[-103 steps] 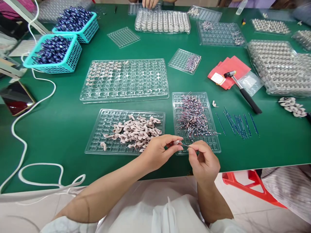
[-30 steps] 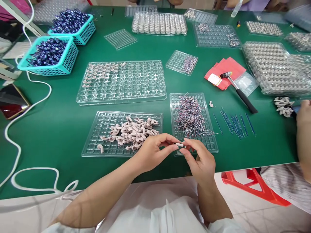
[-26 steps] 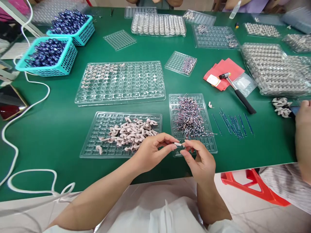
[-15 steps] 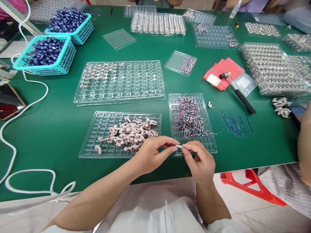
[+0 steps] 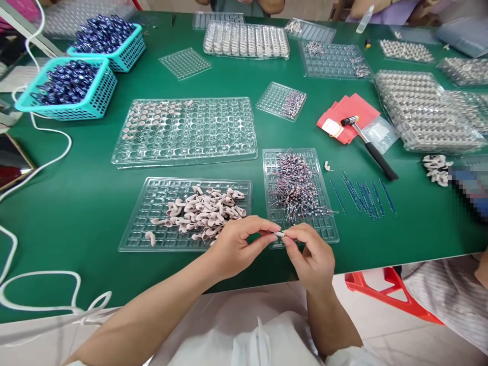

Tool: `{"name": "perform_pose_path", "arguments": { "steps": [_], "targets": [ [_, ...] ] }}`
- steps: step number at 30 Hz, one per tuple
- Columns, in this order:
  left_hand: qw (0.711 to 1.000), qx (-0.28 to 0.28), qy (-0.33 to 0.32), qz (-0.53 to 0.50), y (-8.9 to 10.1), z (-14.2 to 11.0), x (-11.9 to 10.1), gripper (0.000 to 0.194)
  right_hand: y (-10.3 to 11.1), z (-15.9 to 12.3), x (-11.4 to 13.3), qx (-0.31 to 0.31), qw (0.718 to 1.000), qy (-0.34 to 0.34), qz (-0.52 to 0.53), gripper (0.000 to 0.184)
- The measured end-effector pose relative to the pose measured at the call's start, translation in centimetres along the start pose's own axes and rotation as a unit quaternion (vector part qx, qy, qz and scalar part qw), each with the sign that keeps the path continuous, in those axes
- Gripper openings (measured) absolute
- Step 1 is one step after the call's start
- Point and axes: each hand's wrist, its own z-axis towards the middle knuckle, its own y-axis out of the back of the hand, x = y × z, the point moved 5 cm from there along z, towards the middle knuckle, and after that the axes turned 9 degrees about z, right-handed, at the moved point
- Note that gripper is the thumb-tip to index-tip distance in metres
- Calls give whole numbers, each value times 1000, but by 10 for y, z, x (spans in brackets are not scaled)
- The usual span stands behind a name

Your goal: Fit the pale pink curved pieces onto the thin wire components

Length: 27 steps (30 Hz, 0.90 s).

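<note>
Between my two hands, just in front of the tray of wired parts, is a small beige earbud shell [image 5: 280,234]. My left hand [image 5: 238,246] pinches one end between thumb and forefinger. From the other side, my right hand [image 5: 312,256] grips its tip with closed fingers, which hide most of it. A clear tray [image 5: 133,231] by my left hand bears a heap of similar beige earbud shells [image 5: 208,211]. Beyond my right hand, another clear tray [image 5: 330,231] carries a tangled pile of small wired electronic parts [image 5: 293,183].
Blue circuit strips [image 5: 366,198] and a black-handled hammer [image 5: 375,152] lie to the right, near red bags [image 5: 360,114]. A large partly filled tray [image 5: 213,132] sits ahead. Two turquoise baskets [image 5: 87,104] stand left, beside a white cable [image 5: 57,133].
Earlier, my right hand held a thin dark wire at the shell's end; now its fingers close on the shell itself. My hands have drawn together. The view has shifted slightly.
</note>
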Motion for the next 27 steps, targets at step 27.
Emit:
{"name": "perform_pose_path", "arguments": {
  "steps": [27],
  "targets": [
    [993, 72, 93, 22, -2, -6, 9, 31, -1, 0, 4, -15, 1000, 1, -24, 15]
  ]
}}
